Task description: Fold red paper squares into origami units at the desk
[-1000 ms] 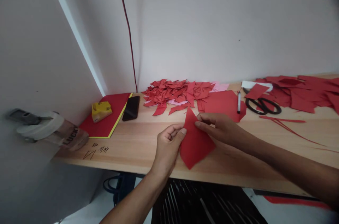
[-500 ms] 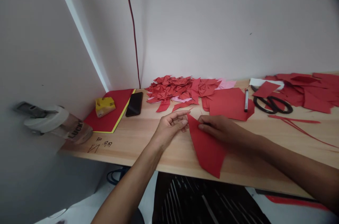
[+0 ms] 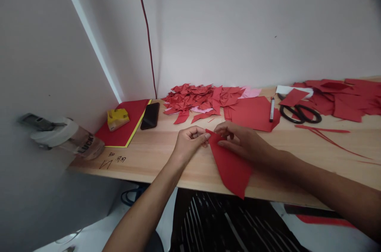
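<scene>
My left hand [image 3: 192, 141] pinches the top corner of a sheet of red paper [image 3: 230, 168] between thumb and curled fingers. The sheet hangs at a slant over the front part of the table, and its lower tip reaches the front edge. Beside its upper right edge is my right hand [image 3: 241, 139], with thumb and forefinger parted. The thumb lies over the face of the sheet, while the forefinger is near the pinched corner. Part of the sheet's right side is hidden behind the right hand.
Folded red paper pieces [image 3: 193, 99] lie heaped against the wall. A larger red sheet [image 3: 253, 113], a marker [image 3: 272, 110], black-handled scissors [image 3: 300, 114] and red paper cutouts [image 3: 345, 99] are to the right. Leftward are a phone [image 3: 150, 116], a yellow box [image 3: 118, 119] and a bottle [image 3: 71, 139].
My left fingers have closed on the paper's top corner. My right thumb and forefinger have parted from their pinch on the sheet. The view has shifted slightly.
</scene>
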A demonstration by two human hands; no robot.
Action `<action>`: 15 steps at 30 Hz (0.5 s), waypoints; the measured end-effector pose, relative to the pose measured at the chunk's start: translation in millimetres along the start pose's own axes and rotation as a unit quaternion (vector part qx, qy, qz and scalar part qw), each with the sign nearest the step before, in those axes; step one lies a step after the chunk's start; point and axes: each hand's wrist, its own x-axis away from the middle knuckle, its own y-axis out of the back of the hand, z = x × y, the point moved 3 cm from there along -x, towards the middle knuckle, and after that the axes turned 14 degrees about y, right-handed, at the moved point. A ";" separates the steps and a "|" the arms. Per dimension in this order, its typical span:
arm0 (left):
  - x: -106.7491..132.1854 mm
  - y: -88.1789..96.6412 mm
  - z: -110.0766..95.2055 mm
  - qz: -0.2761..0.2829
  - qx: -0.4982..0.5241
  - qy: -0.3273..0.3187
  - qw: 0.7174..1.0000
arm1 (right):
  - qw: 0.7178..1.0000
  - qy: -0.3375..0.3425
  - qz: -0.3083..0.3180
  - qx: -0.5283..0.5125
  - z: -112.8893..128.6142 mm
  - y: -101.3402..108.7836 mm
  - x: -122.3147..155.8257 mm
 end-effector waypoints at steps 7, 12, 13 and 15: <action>-0.6 -0.2 1.4 -0.008 0.009 -0.014 1.000 | 1.000 -0.011 -0.006 0.004 -1.4 -2.0 0.0; -3.1 5.9 1.3 -0.033 0.047 -0.029 0.998 | 0.998 -0.050 -0.028 0.018 -5.7 0.8 1.6; -3.4 7.1 1.6 -0.040 0.055 -0.032 0.997 | 0.998 -0.055 -0.032 0.026 -6.8 1.6 1.8; -3.7 9.3 2.1 -0.055 0.070 -0.037 0.995 | 0.996 -0.063 -0.042 0.038 -8.5 3.3 2.0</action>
